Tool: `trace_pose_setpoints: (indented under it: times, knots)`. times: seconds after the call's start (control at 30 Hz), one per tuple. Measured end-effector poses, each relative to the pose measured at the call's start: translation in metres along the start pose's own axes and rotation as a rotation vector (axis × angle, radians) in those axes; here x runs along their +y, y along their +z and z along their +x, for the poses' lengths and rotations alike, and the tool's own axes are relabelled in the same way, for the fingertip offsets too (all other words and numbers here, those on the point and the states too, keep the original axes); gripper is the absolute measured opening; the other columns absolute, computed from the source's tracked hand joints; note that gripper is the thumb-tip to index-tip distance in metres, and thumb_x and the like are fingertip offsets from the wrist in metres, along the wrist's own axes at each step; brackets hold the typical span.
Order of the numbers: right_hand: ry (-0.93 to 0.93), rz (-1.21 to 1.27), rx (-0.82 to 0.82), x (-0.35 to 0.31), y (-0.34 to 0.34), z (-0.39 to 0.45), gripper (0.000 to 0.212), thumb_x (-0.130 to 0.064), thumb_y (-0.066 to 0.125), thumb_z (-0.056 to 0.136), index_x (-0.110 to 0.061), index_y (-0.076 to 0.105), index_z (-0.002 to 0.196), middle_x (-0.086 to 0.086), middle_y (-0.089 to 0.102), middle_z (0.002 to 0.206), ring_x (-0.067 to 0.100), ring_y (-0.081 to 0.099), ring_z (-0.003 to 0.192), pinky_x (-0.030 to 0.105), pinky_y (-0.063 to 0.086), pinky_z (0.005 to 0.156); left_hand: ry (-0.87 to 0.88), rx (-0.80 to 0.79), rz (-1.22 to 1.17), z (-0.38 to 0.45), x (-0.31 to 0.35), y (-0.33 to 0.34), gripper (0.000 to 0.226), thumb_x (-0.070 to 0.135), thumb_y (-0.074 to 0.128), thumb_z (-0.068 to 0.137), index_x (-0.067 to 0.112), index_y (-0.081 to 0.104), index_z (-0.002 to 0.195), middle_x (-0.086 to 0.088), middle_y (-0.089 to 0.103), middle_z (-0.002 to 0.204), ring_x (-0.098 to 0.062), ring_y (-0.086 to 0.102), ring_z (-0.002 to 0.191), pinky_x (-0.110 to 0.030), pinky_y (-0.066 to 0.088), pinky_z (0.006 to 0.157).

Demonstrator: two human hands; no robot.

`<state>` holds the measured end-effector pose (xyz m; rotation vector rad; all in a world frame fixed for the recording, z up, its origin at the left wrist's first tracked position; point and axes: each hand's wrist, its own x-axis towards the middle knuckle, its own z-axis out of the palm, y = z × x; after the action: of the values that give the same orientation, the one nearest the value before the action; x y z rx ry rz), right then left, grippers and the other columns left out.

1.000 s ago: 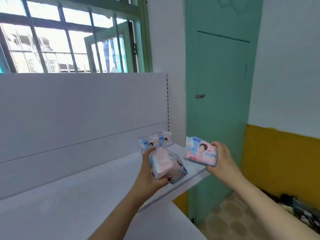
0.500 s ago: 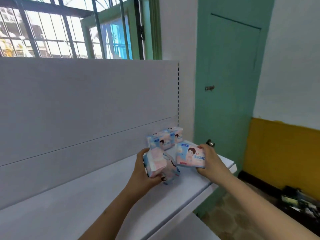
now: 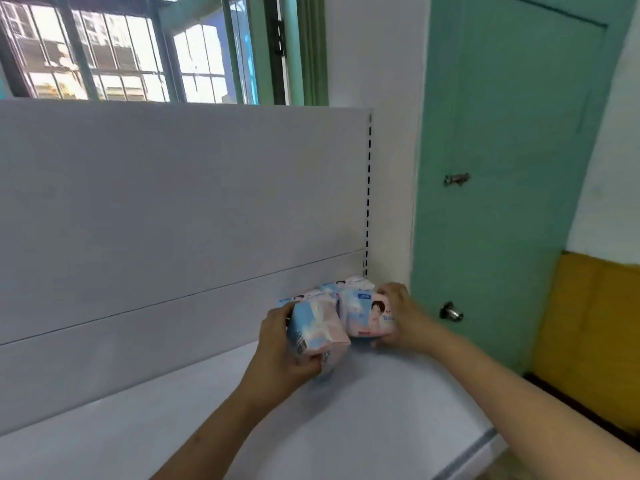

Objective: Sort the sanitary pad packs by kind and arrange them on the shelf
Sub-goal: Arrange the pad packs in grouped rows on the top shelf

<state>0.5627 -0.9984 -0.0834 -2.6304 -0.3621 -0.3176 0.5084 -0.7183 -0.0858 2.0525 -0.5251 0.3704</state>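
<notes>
Both hands full at the shelf's far right corner

Left hand (image 3: 277,351) grips one pack (image 3: 317,329); right hand (image 3: 398,315) clutches another (image 3: 367,315) just ahead of the stacked packs (image 3: 332,289). The rest of the shelf (image 3: 346,427) lies wide open.

Daylight floods in through the barred window (image 3: 114,53) high above and to the left of the left hand (image 3: 280,355), its panes blown out to near white. The white shelf (image 3: 346,427) below both hands is evenly lit, with soft shadow just under them. Motion blur softens the packs (image 3: 346,317) and print. Straight lines bow toward the frame edges.
</notes>
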Motion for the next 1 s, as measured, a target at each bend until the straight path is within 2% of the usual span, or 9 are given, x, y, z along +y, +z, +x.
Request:
trace_pose_setpoints:
  times: [0.13, 0.27, 0.37, 0.5, 0.57, 0.67, 0.77, 0.87, 1.0]
  knots:
    - [-0.029, 0.069, -0.079, 0.014, 0.007, 0.026, 0.127, -0.073, 0.077, 0.049, -0.014, 0.020, 0.146, 0.000, 0.019, 0.141, 0.014, 0.042, 0.118, 0.019, 0.034, 0.101, 0.118, -0.009, 0.309, 0.006, 0.000, 0.003, 0.083, 0.046, 0.076, 0.066, 0.040, 0.030, 0.135, 0.015, 0.034, 0.131, 0.001, 0.039, 0.122, -0.012, 0.042, 0.100]
    - [-0.105, -0.002, -0.015, 0.031, 0.006, 0.023, 0.110, -0.067, 0.080, 0.052, -0.021, 0.028, 0.138, -0.005, 0.024, 0.135, 0.015, 0.051, 0.108, 0.031, 0.048, 0.090, 0.323, 0.128, 0.586, 0.008, 0.013, 0.013, 0.089, 0.046, 0.067, 0.064, 0.023, 0.036, 0.144, 0.001, 0.037, 0.130, -0.019, 0.043, 0.121, -0.027, 0.045, 0.097]
    - [-0.150, -0.053, 0.043, 0.034, 0.012, 0.016, 0.105, -0.064, 0.079, 0.055, -0.023, 0.028, 0.137, -0.005, 0.022, 0.136, 0.014, 0.052, 0.104, 0.026, 0.045, 0.079, 0.412, 0.172, 0.774, 0.011, 0.008, 0.018, 0.091, 0.046, 0.075, 0.064, 0.020, 0.041, 0.144, -0.006, 0.042, 0.128, -0.027, 0.044, 0.118, -0.038, 0.047, 0.094]
    - [-0.140, 0.055, -0.142, 0.030, 0.016, 0.012, 0.137, -0.076, 0.075, 0.046, -0.031, 0.003, 0.154, -0.017, -0.004, 0.153, 0.007, 0.028, 0.133, 0.029, 0.032, 0.112, 0.402, 0.058, 1.019, 0.016, -0.011, 0.026, 0.094, 0.052, 0.083, 0.059, 0.029, 0.046, 0.143, -0.007, 0.047, 0.124, -0.028, 0.044, 0.114, -0.047, 0.049, 0.092]
    - [-0.141, 0.070, -0.233, 0.029, 0.010, 0.013, 0.130, -0.078, 0.071, 0.056, -0.034, 0.000, 0.155, -0.021, -0.011, 0.154, 0.006, 0.023, 0.137, 0.026, 0.028, 0.115, 0.350, 0.043, 1.074, 0.017, -0.014, 0.033, 0.093, 0.056, 0.081, 0.059, 0.035, 0.046, 0.143, -0.007, 0.050, 0.124, -0.032, 0.046, 0.114, -0.050, 0.045, 0.094]
    - [-0.126, 0.107, -0.152, 0.031, 0.005, 0.014, 0.099, -0.051, 0.073, 0.080, -0.034, 0.011, 0.155, -0.017, -0.004, 0.158, 0.014, 0.022, 0.145, 0.022, 0.024, 0.113, 0.326, -0.013, 1.036, 0.016, -0.015, 0.039, 0.093, 0.076, 0.064, 0.067, 0.035, 0.039, 0.147, -0.007, 0.047, 0.130, -0.033, 0.043, 0.120, -0.053, 0.043, 0.101]
    - [-0.054, 0.160, -0.067, 0.033, 0.004, 0.015, 0.114, -0.042, 0.081, 0.075, -0.030, 0.002, 0.156, -0.009, -0.001, 0.161, 0.014, 0.015, 0.147, 0.018, 0.016, 0.111, 0.256, -0.029, 0.858, 0.010, -0.011, 0.034, 0.096, 0.078, 0.050, 0.075, 0.030, 0.023, 0.155, -0.004, 0.037, 0.142, -0.024, 0.031, 0.133, -0.042, 0.034, 0.111]
    - [-0.006, 0.240, -0.074, 0.031, 0.000, 0.018, 0.124, -0.042, 0.086, 0.068, -0.027, 0.000, 0.156, -0.007, 0.006, 0.163, 0.013, 0.017, 0.147, 0.024, 0.020, 0.115, 0.072, 0.042, 0.669, 0.006, -0.009, 0.022, 0.112, 0.066, 0.068, 0.070, 0.030, 0.008, 0.157, 0.000, 0.023, 0.152, -0.017, 0.027, 0.140, -0.034, 0.034, 0.112]
    - [-0.032, 0.146, -0.184, 0.022, -0.001, 0.028, 0.115, -0.039, 0.084, 0.072, -0.025, 0.007, 0.156, -0.004, 0.023, 0.159, 0.007, 0.033, 0.133, 0.013, 0.025, 0.103, -0.220, 0.017, 0.419, 0.013, -0.017, 0.020, 0.129, 0.053, 0.083, 0.069, 0.034, -0.010, 0.156, 0.005, 0.001, 0.161, -0.013, 0.030, 0.143, -0.031, 0.040, 0.111]
